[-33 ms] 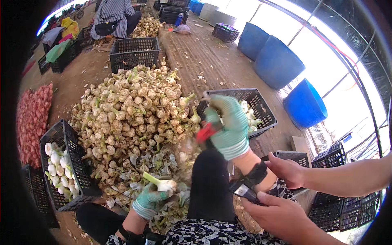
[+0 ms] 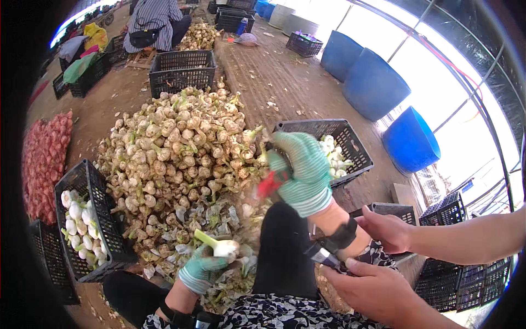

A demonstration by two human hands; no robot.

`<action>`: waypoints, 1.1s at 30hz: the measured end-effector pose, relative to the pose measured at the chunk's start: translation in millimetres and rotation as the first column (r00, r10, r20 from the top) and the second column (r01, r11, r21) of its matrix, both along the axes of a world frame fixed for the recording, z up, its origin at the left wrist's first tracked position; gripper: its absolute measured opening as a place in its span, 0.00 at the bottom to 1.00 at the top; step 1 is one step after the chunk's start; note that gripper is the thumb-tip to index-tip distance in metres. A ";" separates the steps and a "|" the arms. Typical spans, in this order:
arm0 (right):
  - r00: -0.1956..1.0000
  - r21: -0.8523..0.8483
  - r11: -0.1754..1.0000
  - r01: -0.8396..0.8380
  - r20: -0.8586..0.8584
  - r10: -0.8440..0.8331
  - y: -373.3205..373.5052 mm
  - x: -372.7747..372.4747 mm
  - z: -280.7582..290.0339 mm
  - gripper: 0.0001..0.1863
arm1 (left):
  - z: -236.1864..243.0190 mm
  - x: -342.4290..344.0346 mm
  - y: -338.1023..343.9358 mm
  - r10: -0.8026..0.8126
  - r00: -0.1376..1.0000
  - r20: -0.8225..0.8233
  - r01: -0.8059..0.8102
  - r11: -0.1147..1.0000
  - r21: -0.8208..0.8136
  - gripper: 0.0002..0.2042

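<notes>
My left hand (image 2: 201,270), in a striped green glove, grips a white garlic bulb (image 2: 223,249) with a green stem, low over loose peelings (image 2: 192,222). My gloved right hand (image 2: 300,172), smeared by motion, is closed on a red-handled tool (image 2: 267,185) near the large heap of unpeeled garlic (image 2: 164,137). A black strap (image 2: 345,233) circles my right forearm. A co-worker's bare hands (image 2: 364,277) reach from the right to that forearm and hold a small black-and-silver device (image 2: 323,256) against it.
Crates of white bulbs stand left (image 2: 118,244) and right (image 2: 359,153). An empty crate (image 2: 181,77) sits beyond the heap. Red mesh sacks (image 2: 46,164) lie far left; blue tubs (image 2: 372,88) line the right wall. A person in stripes (image 2: 150,24) works behind; more crates (image 2: 466,279) are lower right.
Very little differs. My right hand has shifted slightly, and the whole view has moved a few pixels. My left hand still grips the bulb.
</notes>
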State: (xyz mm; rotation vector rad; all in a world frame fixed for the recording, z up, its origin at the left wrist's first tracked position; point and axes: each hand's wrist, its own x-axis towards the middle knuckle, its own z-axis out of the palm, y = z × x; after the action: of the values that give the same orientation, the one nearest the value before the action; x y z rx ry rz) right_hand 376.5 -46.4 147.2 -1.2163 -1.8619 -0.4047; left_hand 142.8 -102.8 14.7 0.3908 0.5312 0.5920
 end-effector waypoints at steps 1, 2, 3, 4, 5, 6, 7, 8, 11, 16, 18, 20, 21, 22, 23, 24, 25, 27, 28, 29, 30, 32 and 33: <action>0.998 -0.016 0.999 -0.032 -0.047 0.031 2.4 -5.6 -8.7 0.15 | 1.5 0.0 -0.5 -0.016 0.999 0.032 0.014 0.998 0.065 0.25; 0.992 -0.068 0.997 -0.045 -0.123 0.037 1.9 -11.4 -16.4 0.15 | 2.4 -0.2 -0.7 0.004 1.000 -0.003 -0.004 0.998 0.055 0.25; 0.988 -0.106 0.994 -0.040 -0.153 0.023 3.4 -17.0 -22.1 0.16 | 2.8 -1.0 0.6 -0.015 0.999 -0.035 0.020 0.988 0.152 0.25; 0.979 -0.171 0.985 -0.034 -0.204 -0.002 2.3 -23.8 -26.9 0.16 | 3.4 -3.1 1.1 -0.020 0.996 -0.081 0.039 0.969 0.244 0.26; 0.946 -0.216 0.966 -0.144 -0.316 0.070 2.5 -29.9 -30.1 0.16 | 3.6 -5.4 1.5 -0.010 0.997 -0.079 0.029 0.969 0.246 0.25; 0.910 -0.250 0.953 -0.171 -0.412 0.055 -0.1 -36.9 -33.9 0.14 | 3.5 -6.6 2.2 0.001 0.998 -0.067 0.016 0.968 0.250 0.25; 0.799 -0.341 0.895 -0.289 -0.600 0.029 -1.6 -41.1 -36.0 0.13 | 3.4 -9.0 3.2 0.019 0.999 -0.037 -0.008 0.961 0.275 0.26; 0.657 -0.461 0.789 -0.406 -0.748 -0.099 -4.4 -45.5 -38.8 0.13 | 3.0 -9.6 4.6 0.068 0.997 -0.019 -0.061 0.961 0.269 0.26; 0.394 -0.521 0.564 -0.640 -0.853 -0.342 -20.0 -56.7 -49.4 0.11 | 3.9 -16.6 4.9 0.159 0.980 -0.117 -0.111 0.934 0.338 0.28; 0.495 -0.476 0.382 -0.792 -0.867 -0.054 -35.8 -85.0 -73.5 0.13 | 10.6 -31.5 9.9 0.358 0.894 -0.269 -0.152 0.807 0.570 0.32; 0.637 -0.621 0.323 -0.715 -0.768 -0.067 -27.8 -93.7 -78.9 0.14 | 12.1 -37.0 13.6 0.377 0.891 -0.252 -0.180 0.805 0.566 0.31; 0.538 -0.547 0.329 -0.769 -0.833 -0.129 -16.1 -101.0 -82.2 0.16 | 11.5 -39.3 16.4 0.394 0.895 -0.209 -0.258 0.839 0.479 0.30; 0.596 -0.646 0.228 -0.729 -0.762 -0.253 -11.5 -101.2 -82.3 0.18 | 10.4 -40.6 18.4 0.414 0.896 -0.161 -0.279 0.807 0.521 0.30; 0.589 -0.636 0.221 -0.740 -0.770 -0.244 -7.2 -103.4 -84.0 0.18 | 8.8 -40.9 20.6 0.412 0.888 -0.204 -0.272 0.828 0.491 0.30; 0.566 -0.629 0.199 -0.751 -0.769 -0.296 -4.5 -104.0 -85.1 0.18 | 7.1 -40.5 21.8 0.439 0.861 -0.256 -0.259 0.813 0.522 0.30; 0.559 -0.649 0.169 -0.742 -0.737 -0.380 -2.9 -103.1 -86.2 0.17 | 5.7 -40.5 23.0 0.460 0.833 -0.307 -0.240 0.800 0.549 0.30; 0.618 -0.669 0.224 -0.708 -0.741 -0.261 -2.1 -102.2 -87.5 0.16 | 4.6 -40.5 23.6 0.452 0.833 -0.320 -0.240 0.815 0.528 0.30; 0.560 -0.608 0.160 -0.778 -0.786 -0.262 -1.8 -94.4 -88.2 0.15 | 3.9 -42.5 24.7 0.414 0.879 -0.238 -0.286 0.855 0.433 0.31; 0.592 -0.631 0.070 -0.773 -0.756 -0.278 -1.5 -89.2 -88.0 0.14 | 4.1 -43.8 24.2 0.372 0.914 -0.162 -0.307 0.895 0.325 0.32; 0.418 -0.478 -0.005 -0.878 -0.763 -0.493 -2.3 -84.0 -87.4 0.13 | 4.2 -44.5 24.7 0.357 0.924 -0.134 -0.294 0.891 0.345 0.32; 0.362 -0.413 0.019 -0.911 -0.818 -0.448 -1.4 -79.7 -86.8 0.13 | 4.3 -45.0 23.6 0.360 0.923 -0.137 -0.291 0.884 0.367 0.32; 0.499 -0.575 0.063 -0.816 -0.754 -0.426 0.4 -75.6 -86.1 0.11 | 4.0 -44.6 21.8 0.349 0.907 -0.234 -0.262 0.906 0.333 0.33; 0.475 -0.524 0.109 -0.845 -0.828 -0.299 1.7 -78.8 -87.8 0.16 | 2.8 -42.3 21.3 0.351 0.909 -0.226 -0.261 0.900 0.348 0.33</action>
State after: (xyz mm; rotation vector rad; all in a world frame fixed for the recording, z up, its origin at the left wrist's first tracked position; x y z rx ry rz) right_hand 297.7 -44.7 59.4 -1.1911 -1.2004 1.8158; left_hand 100.5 -81.5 17.5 0.7056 0.7881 0.9425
